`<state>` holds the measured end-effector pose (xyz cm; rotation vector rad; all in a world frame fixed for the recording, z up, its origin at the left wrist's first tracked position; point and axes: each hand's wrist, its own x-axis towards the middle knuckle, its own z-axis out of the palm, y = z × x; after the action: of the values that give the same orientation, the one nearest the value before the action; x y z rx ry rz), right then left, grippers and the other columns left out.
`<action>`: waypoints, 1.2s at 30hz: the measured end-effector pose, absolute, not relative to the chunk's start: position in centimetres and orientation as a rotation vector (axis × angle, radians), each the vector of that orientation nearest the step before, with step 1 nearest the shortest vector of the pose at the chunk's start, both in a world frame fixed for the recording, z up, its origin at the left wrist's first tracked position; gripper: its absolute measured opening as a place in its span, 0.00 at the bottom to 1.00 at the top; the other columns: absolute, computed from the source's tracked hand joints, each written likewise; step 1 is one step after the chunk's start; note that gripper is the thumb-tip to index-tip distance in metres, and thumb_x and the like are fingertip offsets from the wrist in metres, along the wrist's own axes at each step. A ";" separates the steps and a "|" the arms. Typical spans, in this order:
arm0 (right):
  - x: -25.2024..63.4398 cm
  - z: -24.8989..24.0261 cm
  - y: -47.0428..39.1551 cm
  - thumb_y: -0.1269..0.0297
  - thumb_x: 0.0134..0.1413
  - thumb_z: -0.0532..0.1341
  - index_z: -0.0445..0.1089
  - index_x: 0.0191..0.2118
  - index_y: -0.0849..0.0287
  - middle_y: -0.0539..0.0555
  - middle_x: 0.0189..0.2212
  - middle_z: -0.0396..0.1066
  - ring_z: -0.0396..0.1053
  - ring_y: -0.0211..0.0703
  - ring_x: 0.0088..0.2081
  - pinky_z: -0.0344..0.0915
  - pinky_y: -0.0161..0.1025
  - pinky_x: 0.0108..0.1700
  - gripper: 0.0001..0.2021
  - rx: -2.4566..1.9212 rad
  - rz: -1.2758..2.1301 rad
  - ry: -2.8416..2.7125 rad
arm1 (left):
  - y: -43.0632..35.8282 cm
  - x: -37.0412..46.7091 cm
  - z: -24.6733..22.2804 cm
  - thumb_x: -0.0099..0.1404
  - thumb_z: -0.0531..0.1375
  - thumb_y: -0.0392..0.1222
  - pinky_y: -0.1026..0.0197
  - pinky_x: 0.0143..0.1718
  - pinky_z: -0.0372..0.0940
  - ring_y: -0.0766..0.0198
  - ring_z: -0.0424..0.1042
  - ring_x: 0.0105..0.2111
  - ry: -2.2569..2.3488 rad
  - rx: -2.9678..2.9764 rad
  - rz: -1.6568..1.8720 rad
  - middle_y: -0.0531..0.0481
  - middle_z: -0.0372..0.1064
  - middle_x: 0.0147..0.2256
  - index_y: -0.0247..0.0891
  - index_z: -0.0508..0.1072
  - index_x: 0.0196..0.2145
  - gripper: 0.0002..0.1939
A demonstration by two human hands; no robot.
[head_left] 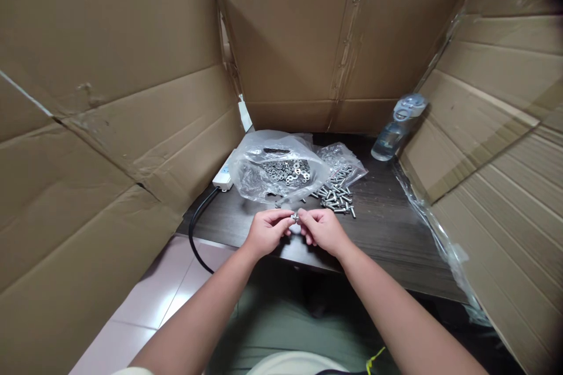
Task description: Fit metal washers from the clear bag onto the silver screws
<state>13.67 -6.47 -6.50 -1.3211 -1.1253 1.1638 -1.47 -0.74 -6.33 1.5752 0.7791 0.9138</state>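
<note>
My left hand (pixel 268 231) and my right hand (pixel 324 228) meet above the front part of the dark table, thumbs and fingers pinched. Between their fingertips is a small shiny bolt (pixel 295 218), mostly covered, and both hands grip it. Whether a washer or nut sits on it is too small to tell. Just beyond my hands lies an opened clear plastic bag (pixel 250 179) with many metal washers (pixel 288 173) inside. To its right, a loose pile of bolts (pixel 336 196) spills from a second clear bag (pixel 336 155).
Cardboard walls (pixel 285 35) enclose the table (pixel 387 228) at the back and both sides. A water bottle (pixel 393 132) leans at the back right. At the left edge sits a white power strip (pixel 225 173) with a black cable (pixel 192 231) hanging down.
</note>
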 end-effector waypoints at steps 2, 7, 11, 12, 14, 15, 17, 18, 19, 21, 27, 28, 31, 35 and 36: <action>13.6 -6.7 -6.2 0.42 0.53 0.52 0.66 0.21 0.64 0.50 0.13 0.62 0.57 0.31 0.11 0.51 0.28 0.11 0.27 -1.339 1.185 -1.069 | -0.8 -1.5 -6.3 0.53 0.64 0.41 0.68 0.19 0.65 0.70 0.68 0.18 0.783 1.578 0.910 0.46 0.74 0.29 0.32 0.77 0.33 0.11; 13.7 -6.4 -6.3 0.47 0.48 0.60 0.66 0.37 0.62 0.49 0.21 0.67 0.66 0.36 0.17 0.63 0.32 0.16 0.21 -1.153 1.236 -0.857 | -0.9 -1.3 -5.9 0.52 0.64 0.41 0.69 0.18 0.62 0.70 0.66 0.17 0.921 1.501 0.974 0.48 0.72 0.23 0.31 0.77 0.33 0.12; 13.8 -6.1 -6.6 0.59 0.38 0.69 0.67 0.40 0.61 0.50 0.27 0.69 0.68 0.36 0.22 0.65 0.32 0.21 0.21 -1.076 1.195 -0.948 | -0.8 -1.3 -5.7 0.51 0.65 0.41 0.68 0.18 0.62 0.70 0.66 0.16 0.917 1.476 0.975 0.49 0.71 0.22 0.31 0.77 0.33 0.12; 13.8 -6.1 -6.6 0.59 0.38 0.69 0.68 0.37 0.62 0.50 0.26 0.69 0.68 0.35 0.21 0.65 0.31 0.21 0.19 -1.091 1.188 -0.961 | -0.8 -1.3 -5.7 0.51 0.65 0.41 0.68 0.18 0.62 0.70 0.66 0.16 0.909 1.481 0.971 0.49 0.71 0.22 0.31 0.78 0.32 0.12; 13.7 -6.3 -6.5 0.55 0.42 0.66 0.69 0.31 0.63 0.49 0.21 0.68 0.66 0.34 0.18 0.62 0.30 0.19 0.15 -1.148 1.191 -0.996 | -0.9 -1.3 -5.8 0.51 0.65 0.41 0.68 0.18 0.62 0.70 0.66 0.16 0.886 1.496 0.965 0.48 0.72 0.23 0.32 0.78 0.32 0.11; 13.6 -6.4 -6.4 0.53 0.45 0.64 0.69 0.28 0.64 0.49 0.18 0.67 0.64 0.33 0.16 0.61 0.29 0.17 0.16 -1.184 1.194 -1.013 | -0.9 -1.3 -5.8 0.51 0.65 0.41 0.68 0.18 0.63 0.70 0.66 0.17 0.872 1.506 0.964 0.48 0.72 0.24 0.32 0.78 0.32 0.11; 13.5 -6.6 -6.2 0.47 0.49 0.59 0.66 0.23 0.64 0.49 0.14 0.64 0.61 0.32 0.13 0.57 0.28 0.14 0.21 -1.256 1.191 -1.026 | -0.9 -1.2 -5.9 0.50 0.65 0.40 0.68 0.18 0.63 0.70 0.66 0.17 0.857 1.521 0.961 0.47 0.73 0.26 0.32 0.78 0.32 0.11; 13.5 -6.7 -6.1 0.45 0.51 0.56 0.65 0.22 0.64 0.49 0.13 0.63 0.60 0.32 0.12 0.55 0.28 0.12 0.23 -1.283 1.185 -1.003 | -0.9 -1.2 -5.9 0.50 0.65 0.40 0.67 0.18 0.63 0.70 0.67 0.17 0.862 1.523 0.962 0.47 0.73 0.26 0.32 0.78 0.32 0.11; 13.5 -6.7 -6.1 0.43 0.51 0.55 0.65 0.22 0.64 0.49 0.14 0.63 0.61 0.33 0.12 0.55 0.29 0.12 0.25 -1.294 1.179 -0.957 | -0.9 -1.1 -5.9 0.50 0.65 0.40 0.68 0.18 0.63 0.70 0.66 0.16 0.876 1.522 0.965 0.47 0.73 0.26 0.32 0.78 0.31 0.11; 13.5 -6.7 -6.0 0.41 0.50 0.55 0.66 0.26 0.63 0.50 0.15 0.64 0.63 0.35 0.13 0.57 0.30 0.12 0.25 -1.258 1.180 -0.858 | -0.9 -1.1 -5.8 0.50 0.64 0.40 0.68 0.18 0.63 0.70 0.66 0.16 0.915 1.510 0.974 0.47 0.73 0.24 0.31 0.78 0.32 0.11; 13.9 -6.2 -6.5 0.58 0.38 0.69 0.69 0.38 0.62 0.51 0.26 0.70 0.68 0.36 0.23 0.66 0.33 0.24 0.20 -1.062 1.220 -0.938 | -0.8 -1.2 -5.9 0.51 0.64 0.41 0.68 0.18 0.63 0.70 0.66 0.16 0.910 1.515 0.981 0.49 0.72 0.22 0.31 0.78 0.32 0.11; 14.0 -6.2 -6.6 0.59 0.37 0.69 0.70 0.36 0.63 0.51 0.26 0.70 0.68 0.36 0.23 0.66 0.33 0.24 0.19 -1.071 1.220 -0.949 | -0.8 -1.3 -5.9 0.51 0.64 0.41 0.68 0.18 0.63 0.70 0.66 0.16 0.903 1.520 0.979 0.48 0.72 0.22 0.31 0.78 0.32 0.11; 13.8 -6.3 -6.4 0.55 0.41 0.66 0.70 0.29 0.64 0.50 0.20 0.68 0.65 0.34 0.18 0.63 0.31 0.21 0.15 -1.149 1.227 -0.983 | -0.8 -1.3 -6.0 0.52 0.64 0.41 0.68 0.18 0.63 0.70 0.67 0.17 0.882 1.535 0.970 0.48 0.72 0.24 0.32 0.78 0.32 0.11; 13.6 -6.6 -6.0 0.45 0.50 0.57 0.66 0.21 0.64 0.50 0.14 0.64 0.61 0.33 0.13 0.57 0.30 0.14 0.23 -1.277 1.204 -0.940 | -0.9 -1.3 -5.9 0.51 0.64 0.40 0.68 0.18 0.63 0.70 0.67 0.17 0.887 1.531 0.962 0.47 0.73 0.26 0.32 0.78 0.32 0.11; 13.5 -6.6 -5.9 0.43 0.50 0.56 0.66 0.22 0.64 0.50 0.15 0.64 0.61 0.34 0.13 0.58 0.31 0.14 0.24 -1.284 1.199 -0.885 | -0.9 -1.3 -5.9 0.51 0.64 0.40 0.68 0.18 0.63 0.70 0.67 0.17 0.896 1.524 0.964 0.47 0.73 0.26 0.32 0.78 0.32 0.11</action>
<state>13.52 -5.92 -6.62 -1.2837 -0.8849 1.1994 -1.25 -0.90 -5.86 1.5242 0.8962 0.9636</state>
